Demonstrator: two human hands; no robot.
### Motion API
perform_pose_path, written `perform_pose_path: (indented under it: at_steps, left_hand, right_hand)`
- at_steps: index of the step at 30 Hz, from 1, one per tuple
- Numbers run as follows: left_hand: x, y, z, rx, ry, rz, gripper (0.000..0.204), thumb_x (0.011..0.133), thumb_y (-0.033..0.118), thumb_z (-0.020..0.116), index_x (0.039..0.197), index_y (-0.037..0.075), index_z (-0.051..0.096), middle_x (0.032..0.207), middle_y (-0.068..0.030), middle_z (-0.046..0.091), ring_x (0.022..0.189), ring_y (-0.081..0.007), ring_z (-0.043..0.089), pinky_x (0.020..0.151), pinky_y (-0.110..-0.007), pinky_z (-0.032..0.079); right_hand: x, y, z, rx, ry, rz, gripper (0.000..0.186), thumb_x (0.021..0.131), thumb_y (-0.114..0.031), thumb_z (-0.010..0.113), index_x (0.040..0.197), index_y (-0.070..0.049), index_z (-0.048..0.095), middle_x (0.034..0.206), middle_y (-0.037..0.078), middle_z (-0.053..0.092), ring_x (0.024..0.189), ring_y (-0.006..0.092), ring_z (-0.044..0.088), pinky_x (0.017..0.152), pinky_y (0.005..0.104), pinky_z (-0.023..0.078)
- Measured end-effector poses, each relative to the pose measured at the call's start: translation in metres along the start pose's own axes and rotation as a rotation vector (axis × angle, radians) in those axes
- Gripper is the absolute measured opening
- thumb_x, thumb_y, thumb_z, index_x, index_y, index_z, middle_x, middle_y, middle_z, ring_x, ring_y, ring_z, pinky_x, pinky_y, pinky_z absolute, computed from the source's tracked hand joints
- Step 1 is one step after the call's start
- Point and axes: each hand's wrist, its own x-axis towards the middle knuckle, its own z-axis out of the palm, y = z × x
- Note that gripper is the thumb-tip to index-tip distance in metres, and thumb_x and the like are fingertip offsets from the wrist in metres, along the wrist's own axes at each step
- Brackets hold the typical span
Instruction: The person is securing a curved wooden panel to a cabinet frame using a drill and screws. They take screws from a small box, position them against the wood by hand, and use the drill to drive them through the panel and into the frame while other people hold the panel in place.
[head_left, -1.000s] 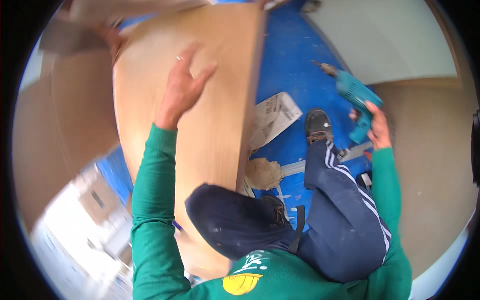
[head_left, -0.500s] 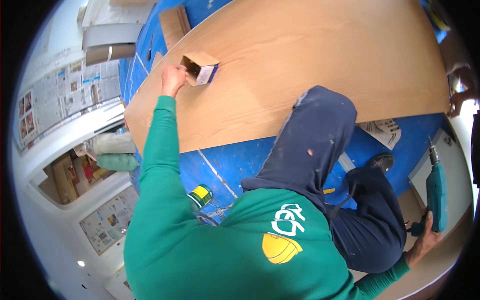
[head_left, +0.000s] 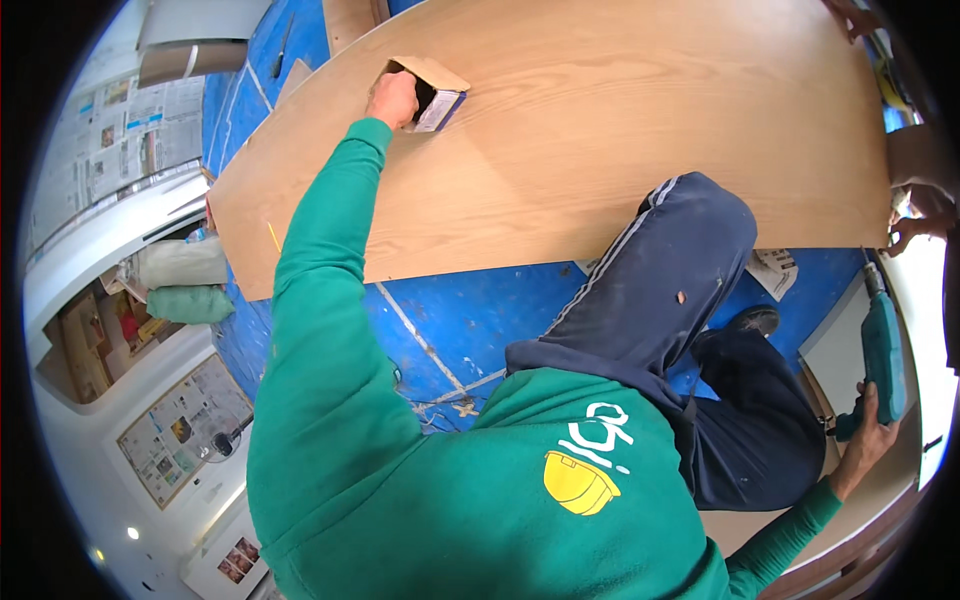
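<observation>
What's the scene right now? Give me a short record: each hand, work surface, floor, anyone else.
Left hand: at the opening of a small cardboard box, fingertips hidden
Right hand: gripping a teal power drill by its handle, off to the right
Work surface: wood-grain panel, with the box on it
Floor: blue sheeting
Anyone else: another person's hand by the panel's right-hand edge

Board point(head_left: 600, 130): smooth wood grain; box point(head_left: 443, 108), on board: cardboard; drill point(head_left: 882, 345), near board's right end: matt plastic, metal chuck point(head_left: 874, 277); sheet point(head_left: 480, 315), under board: scuffed plastic
</observation>
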Motion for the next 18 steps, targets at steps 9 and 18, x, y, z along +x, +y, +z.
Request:
perform_pose_path:
  at_steps: [9, 18]
  left_hand:
    - [-0.010, -0.015, -0.019, 0.016, -0.049, 0.017, 0.015, 0.088, 0.009, 0.069, 0.094, -0.002, 0.077, 0.098, -0.0272, 0.076, 0.098, -0.0476, 0.073, 0.091, -0.058, 0.056]
    - [-0.057, -0.024, -0.116, -1.099, -0.220, -0.115, 0.014, 0.103, 0.011, 0.068, 0.100, -0.003, 0.065, 0.106, -0.0276, 0.077, 0.100, -0.0355, 0.079, 0.087, -0.043, 0.067]
  right_hand:
    - [-0.006, -0.009, -0.009, -0.016, 0.064, 0.036, 0.047, 0.100, -0.032, 0.080, 0.133, -0.001, 0.069, 0.105, 0.010, 0.078, 0.095, 0.0149, 0.068, 0.082, 0.0305, 0.050]
    - [-0.007, 0.023, 0.003, 0.050, -0.002, 0.026, 0.053, 0.100, -0.030, 0.080, 0.141, 0.000, 0.065, 0.109, 0.013, 0.077, 0.095, 0.0178, 0.072, 0.083, 0.0323, 0.053]
